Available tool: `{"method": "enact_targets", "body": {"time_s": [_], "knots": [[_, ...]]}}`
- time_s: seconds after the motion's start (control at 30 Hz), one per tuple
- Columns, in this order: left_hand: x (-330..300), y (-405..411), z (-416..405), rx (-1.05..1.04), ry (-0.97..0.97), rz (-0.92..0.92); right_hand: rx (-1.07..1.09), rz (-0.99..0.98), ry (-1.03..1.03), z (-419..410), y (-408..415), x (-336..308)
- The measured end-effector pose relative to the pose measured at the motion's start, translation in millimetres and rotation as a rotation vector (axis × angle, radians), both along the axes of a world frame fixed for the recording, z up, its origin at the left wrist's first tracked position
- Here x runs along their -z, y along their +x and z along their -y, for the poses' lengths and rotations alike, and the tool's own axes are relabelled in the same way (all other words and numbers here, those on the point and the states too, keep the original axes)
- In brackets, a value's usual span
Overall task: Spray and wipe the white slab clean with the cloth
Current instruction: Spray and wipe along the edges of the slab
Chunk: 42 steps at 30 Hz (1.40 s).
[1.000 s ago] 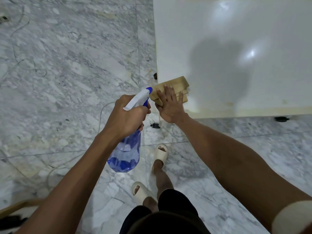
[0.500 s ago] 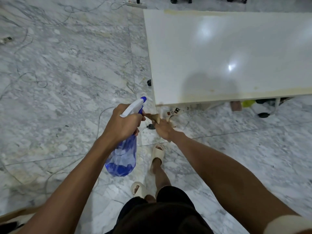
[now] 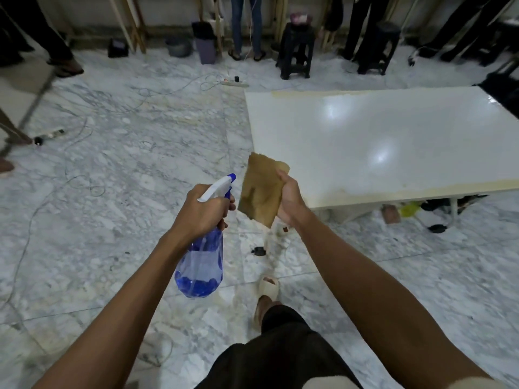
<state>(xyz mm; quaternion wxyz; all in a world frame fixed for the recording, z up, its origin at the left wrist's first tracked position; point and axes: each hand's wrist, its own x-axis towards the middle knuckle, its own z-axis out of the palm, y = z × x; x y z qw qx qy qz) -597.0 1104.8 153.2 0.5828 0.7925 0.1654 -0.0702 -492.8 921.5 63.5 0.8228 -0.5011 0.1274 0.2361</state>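
The white slab [image 3: 379, 141] lies flat on low supports at the right, glossy, with yellowish stains along its near and far edges. My right hand [image 3: 290, 200] grips a tan cloth [image 3: 261, 192], unfolded and held up in the air just off the slab's near left corner. My left hand [image 3: 205, 211] grips the neck of a clear spray bottle [image 3: 200, 262] with blue liquid at its bottom; its white and blue nozzle points toward the cloth. Both hands are held off the slab, over the marble floor.
Cables and power strips [image 3: 234, 82] trail across the marble floor. Black stools [image 3: 296, 49], bins [image 3: 206, 46] and several people's legs line the far wall. Small items [image 3: 407, 210] sit under the slab. My sandalled foot [image 3: 266, 293] stands below my hands.
My right hand lifted the cloth off the slab's corner, drew it back and opened it out in the air. The view tilted up, showing the whole slab and the far wall.
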Motion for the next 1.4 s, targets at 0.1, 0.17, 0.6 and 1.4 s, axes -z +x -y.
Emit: {"method": "enact_targets", "body": {"time_s": [0.1, 0.17, 0.6, 1.4], "knots": [[-14, 24, -5, 0.004, -0.014, 0.033, 0.047, 0.034, 0.136, -3, 31, -27], [-23, 46, -7, 0.007, -0.017, 0.06, 0.055, 0.059, 0.19, -6, 54, -39], [-40, 254, -19, -0.037, 0.079, 0.084, 0.029, 0.079, 0.278, -25, 249, -77], [70, 542, -122, 0.037, 0.002, -0.135, -0.022, 0.116, -0.932, -68, 537, 52]]}}
